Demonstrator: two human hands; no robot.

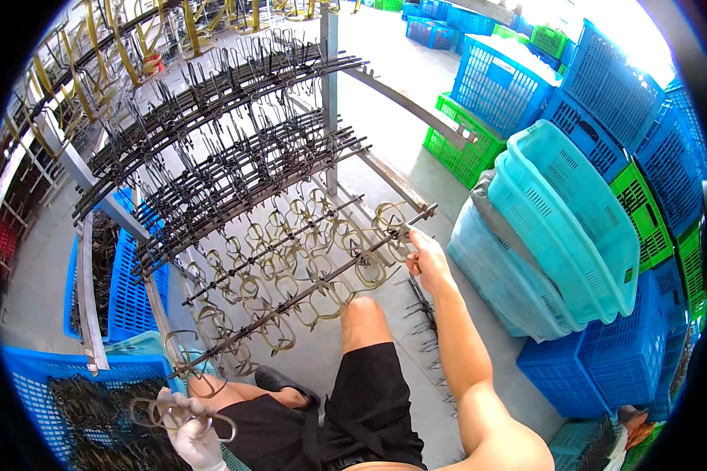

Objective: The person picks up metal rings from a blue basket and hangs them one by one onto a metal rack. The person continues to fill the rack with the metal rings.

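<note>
My left hand (192,441), in a pale glove, is closed around several brownish oval wire rings (149,411) at the lower left. They stick out past the fingers on both sides. My right hand (426,257), bare, is closed at the right end of a dark rod (346,271), fingertips at a wire ring (399,237) beside it. Rows of similar wire rings (279,336) hang along this rod, which slants down toward my left knee. A second rod (275,259) with rings lies just behind it.
Racks of dark rods with wire hooks (228,149) rise ahead, on a metal frame (330,94). Beside my left leg is a blue crate (94,361) of dark wire parts. Stacked teal baskets (558,228) and blue crates (597,357) stand at right. Hooked strips (424,306) lie on the floor.
</note>
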